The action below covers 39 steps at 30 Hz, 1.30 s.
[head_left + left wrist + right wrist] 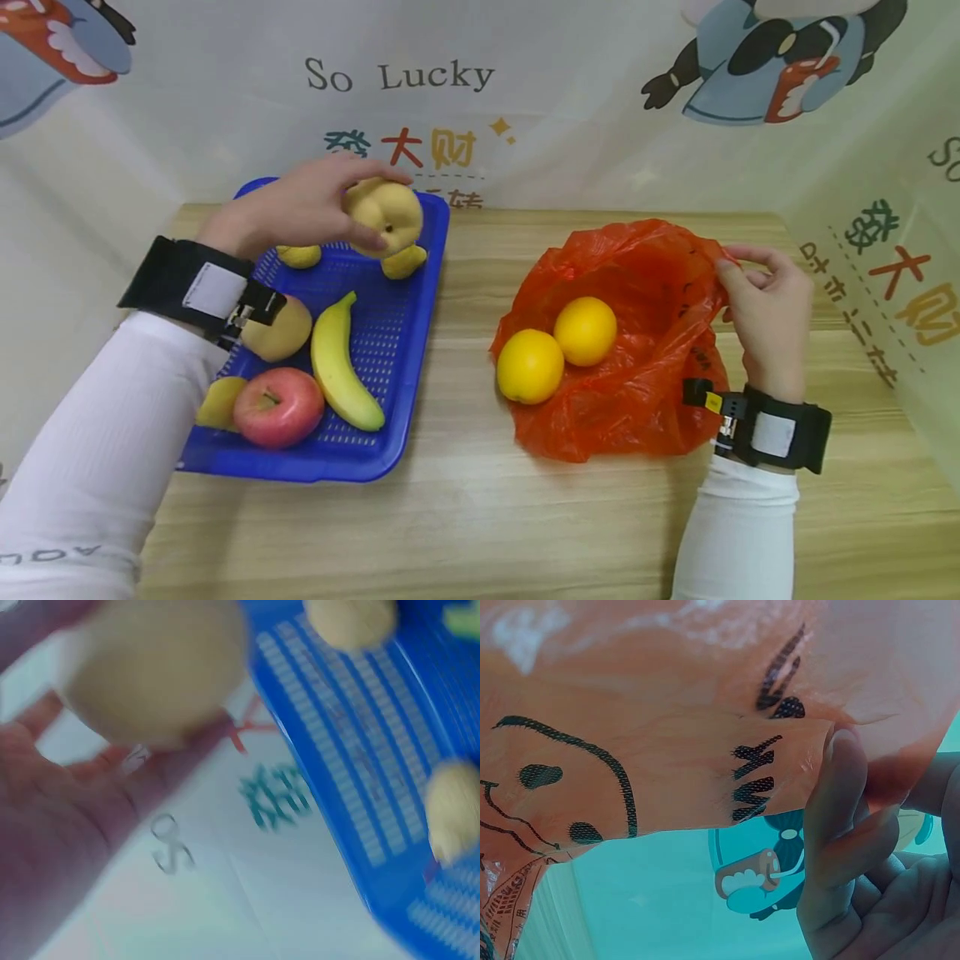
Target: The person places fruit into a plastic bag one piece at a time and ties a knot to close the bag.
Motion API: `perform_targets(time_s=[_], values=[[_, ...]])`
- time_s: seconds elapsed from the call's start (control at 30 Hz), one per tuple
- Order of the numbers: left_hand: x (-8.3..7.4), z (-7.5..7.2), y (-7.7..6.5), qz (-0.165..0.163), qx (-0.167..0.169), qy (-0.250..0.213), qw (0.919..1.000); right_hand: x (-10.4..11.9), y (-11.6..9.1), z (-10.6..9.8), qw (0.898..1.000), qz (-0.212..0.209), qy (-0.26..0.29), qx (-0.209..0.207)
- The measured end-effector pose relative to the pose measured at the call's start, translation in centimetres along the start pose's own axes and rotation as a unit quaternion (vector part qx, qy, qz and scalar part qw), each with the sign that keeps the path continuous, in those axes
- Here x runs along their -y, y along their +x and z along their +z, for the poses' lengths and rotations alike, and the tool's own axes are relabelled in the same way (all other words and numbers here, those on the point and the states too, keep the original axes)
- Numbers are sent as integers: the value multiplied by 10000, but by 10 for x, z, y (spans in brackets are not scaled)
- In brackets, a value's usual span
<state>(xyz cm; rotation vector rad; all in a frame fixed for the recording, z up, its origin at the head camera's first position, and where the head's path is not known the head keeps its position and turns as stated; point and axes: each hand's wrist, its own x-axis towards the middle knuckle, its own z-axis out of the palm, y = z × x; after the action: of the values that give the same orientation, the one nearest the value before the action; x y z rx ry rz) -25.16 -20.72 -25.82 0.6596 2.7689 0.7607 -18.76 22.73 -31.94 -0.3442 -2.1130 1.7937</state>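
My left hand [300,200] grips a round, pale yellow pear [384,212] above the far end of a blue basket [427,333]. In the left wrist view the pear [157,671] is blurred, with fingers around it. On the right, my right hand [772,304] pinches the rim of a red plastic bag [622,417] between thumb and fingers. The bag's mouth gapes toward the head camera. Two oranges [530,367] lie at the bag's left side, touching each other. Up close, the right wrist view has the bag's printed film [682,772] stretched from the pinching fingers.
Inside the basket are a banana [341,362], a red apple [279,407], another pale yellow fruit [281,332] and several smaller yellow fruits [405,262]. Wooden table surface [465,500] separates basket and bag. A printed white cloth [562,150] hangs behind.
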Motion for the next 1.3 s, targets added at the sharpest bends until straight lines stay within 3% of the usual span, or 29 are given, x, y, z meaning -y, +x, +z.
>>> perform_targets(time_s=[0.13,0.37,0.6,0.83,1.0,1.3], values=[[-29,11,6,572,31,-660,9962,0,0,-2,10000,7,14,-20],[-65,28,22,1394,237,-645,9878,1,-2,-4,9999,-6,125,-42],[-84,32,27,1375,389,-647,9876,0,-3,-5,9998,-133,159,-18],[-99,37,29,1713,498,-711,9814,2,-3,-6,9997,-239,11,-54],[-112,49,36,2007,652,-682,9751,3,-4,-6,9996,-273,-34,-82],[-137,79,51,2489,1006,-224,9630,5,-7,-6,9993,-347,-18,-132]])
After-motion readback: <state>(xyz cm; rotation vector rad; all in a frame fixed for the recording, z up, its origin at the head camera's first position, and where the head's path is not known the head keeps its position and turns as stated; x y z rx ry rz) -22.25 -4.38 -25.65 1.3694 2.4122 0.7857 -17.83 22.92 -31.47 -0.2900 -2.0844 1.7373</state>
